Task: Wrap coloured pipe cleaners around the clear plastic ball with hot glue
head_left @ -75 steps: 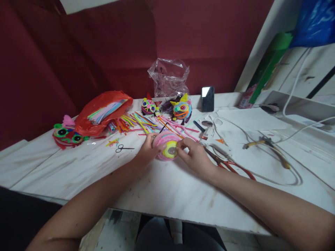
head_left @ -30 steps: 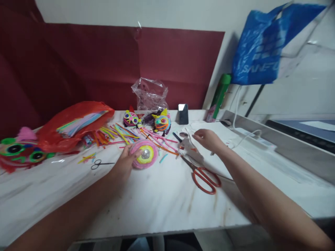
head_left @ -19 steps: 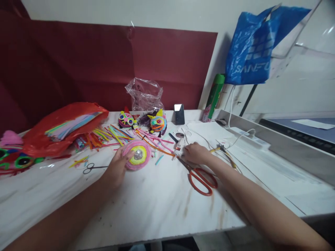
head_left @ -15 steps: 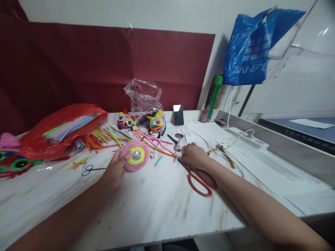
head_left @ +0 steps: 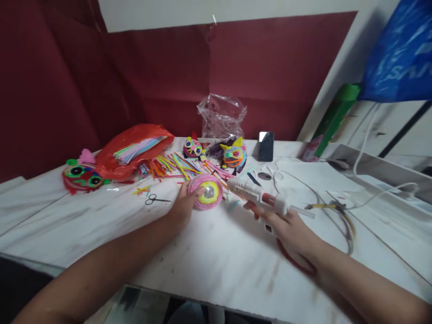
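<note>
My left hand (head_left: 184, 204) grips the left side of a round pink and yellow pipe-cleaner ball (head_left: 206, 192) with a shiny disc at its centre, resting on the white table (head_left: 209, 256). My right hand (head_left: 286, 227) is wrapped round the handle of a white hot glue gun (head_left: 259, 196). The gun is lifted off the table and its nozzle points left, close to the ball's right side. A white cord runs from the gun to the right.
Loose coloured pipe cleaners (head_left: 175, 164), a red bag (head_left: 133, 146), two small owl-like figures (head_left: 232, 155), a red mask figure (head_left: 83, 174), small scissors (head_left: 155, 199), a phone (head_left: 266, 146), a clear bag (head_left: 221, 116) and a cable loop (head_left: 337, 211) lie around. Red scissor handles (head_left: 297, 261) sit under my right wrist.
My right hand left the ball, reached right to the tools, took hold of the glue gun and brought it up beside the ball. My left hand stayed on the ball.
</note>
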Demonstrator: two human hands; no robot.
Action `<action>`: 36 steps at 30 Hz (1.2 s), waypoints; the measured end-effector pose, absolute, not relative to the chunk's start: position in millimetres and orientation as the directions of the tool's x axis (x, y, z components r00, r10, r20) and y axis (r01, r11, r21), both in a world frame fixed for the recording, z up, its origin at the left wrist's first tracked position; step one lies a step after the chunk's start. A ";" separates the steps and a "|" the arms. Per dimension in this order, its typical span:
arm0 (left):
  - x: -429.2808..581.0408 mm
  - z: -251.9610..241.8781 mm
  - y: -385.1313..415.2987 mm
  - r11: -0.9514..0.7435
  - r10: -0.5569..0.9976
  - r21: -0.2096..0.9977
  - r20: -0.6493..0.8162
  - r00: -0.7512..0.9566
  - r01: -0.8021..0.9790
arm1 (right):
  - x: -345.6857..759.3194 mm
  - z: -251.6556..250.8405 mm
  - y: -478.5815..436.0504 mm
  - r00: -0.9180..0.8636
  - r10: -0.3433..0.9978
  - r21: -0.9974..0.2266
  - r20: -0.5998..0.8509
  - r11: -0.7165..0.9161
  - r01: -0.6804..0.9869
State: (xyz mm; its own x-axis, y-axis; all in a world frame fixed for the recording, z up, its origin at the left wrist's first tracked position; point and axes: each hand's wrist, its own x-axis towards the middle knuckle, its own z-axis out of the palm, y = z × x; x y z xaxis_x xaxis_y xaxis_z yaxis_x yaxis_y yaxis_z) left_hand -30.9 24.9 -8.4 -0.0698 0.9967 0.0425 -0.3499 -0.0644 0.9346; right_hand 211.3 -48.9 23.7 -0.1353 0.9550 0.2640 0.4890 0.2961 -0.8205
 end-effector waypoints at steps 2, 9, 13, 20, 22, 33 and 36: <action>-30.9 -9.2 25.0 -0.060 0.997 0.932 0.037 -0.072 -0.358 | 203.0 22.5 -55.8 -0.228 0.920 -0.771 0.318 0.391 0.503; -29.5 -13.0 27.7 -0.070 0.997 0.926 0.050 -0.064 -0.372 | 193.6 14.1 -53.8 -0.373 0.837 -0.666 0.401 0.546 0.508; -29.0 -12.1 26.0 -0.064 0.998 0.935 0.051 -0.048 -0.348 | 194.2 9.5 -52.7 -0.361 0.826 -0.627 0.432 0.563 0.539; -29.9 -12.6 26.4 -0.076 0.997 0.944 0.064 -0.046 -0.322 | 195.9 9.8 -52.7 -0.354 0.813 -0.611 0.462 0.582 0.537; -30.2 -12.8 27.0 -0.074 0.997 0.944 0.060 -0.051 -0.322 | 195.3 12.7 -52.6 -0.351 0.808 -0.611 0.473 0.587 0.531; -28.2 -9.6 24.2 -0.076 0.997 0.948 0.065 -0.043 -0.310 | 195.7 9.1 -52.3 -0.345 0.820 -0.615 0.457 0.572 0.543; -28.7 -11.0 24.9 -0.080 0.996 0.943 0.067 -0.051 -0.323 | 194.7 12.5 -52.6 -0.347 0.815 -0.617 0.464 0.578 0.534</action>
State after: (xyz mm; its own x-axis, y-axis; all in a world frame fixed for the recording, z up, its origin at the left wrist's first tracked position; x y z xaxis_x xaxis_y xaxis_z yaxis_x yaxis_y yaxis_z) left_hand -28.7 24.9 -11.0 -0.0514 0.9964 0.0671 -0.3233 -0.0801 0.9429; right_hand 194.7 -52.6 12.5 -0.3466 0.8154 0.4636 0.5336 0.5779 -0.6175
